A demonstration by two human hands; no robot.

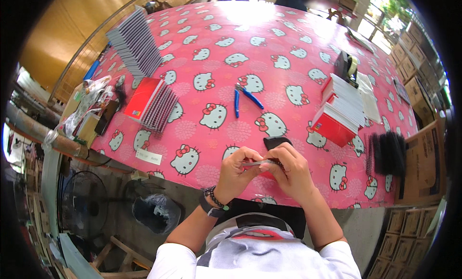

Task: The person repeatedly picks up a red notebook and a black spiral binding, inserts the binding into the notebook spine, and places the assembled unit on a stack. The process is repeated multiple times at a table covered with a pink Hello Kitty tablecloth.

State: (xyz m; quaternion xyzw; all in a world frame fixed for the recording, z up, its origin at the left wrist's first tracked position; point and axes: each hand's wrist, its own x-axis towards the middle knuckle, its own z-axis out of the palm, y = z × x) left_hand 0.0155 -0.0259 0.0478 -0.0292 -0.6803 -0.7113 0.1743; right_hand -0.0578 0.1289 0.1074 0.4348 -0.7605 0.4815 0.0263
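Note:
Close to the table's near edge, my left hand (235, 172) and my right hand (292, 172) are brought together. Both pinch a thin, flat, pale-edged piece (256, 163) between thumbs and fingers; it is seen nearly edge-on, so its kind is unclear. A dark item (276, 142) lies just beyond my right fingers, partly covered by them. Farther off, blue-handled cutting pliers (237, 103) rest with their handles spread. To the right is a row of red-covered pads (335, 127), and beyond my right arm a bundle of black spiral coils (390, 154).
At left stand a tall stack of spiral-bound notebooks (137, 44) and a red-covered stack (144, 100). A cluttered box (89, 116) sits at the left edge, a white paper slip (148, 156) nearer. A tape dispenser (343, 67) is at right, cartons (423, 166) beside the pink table (211, 149).

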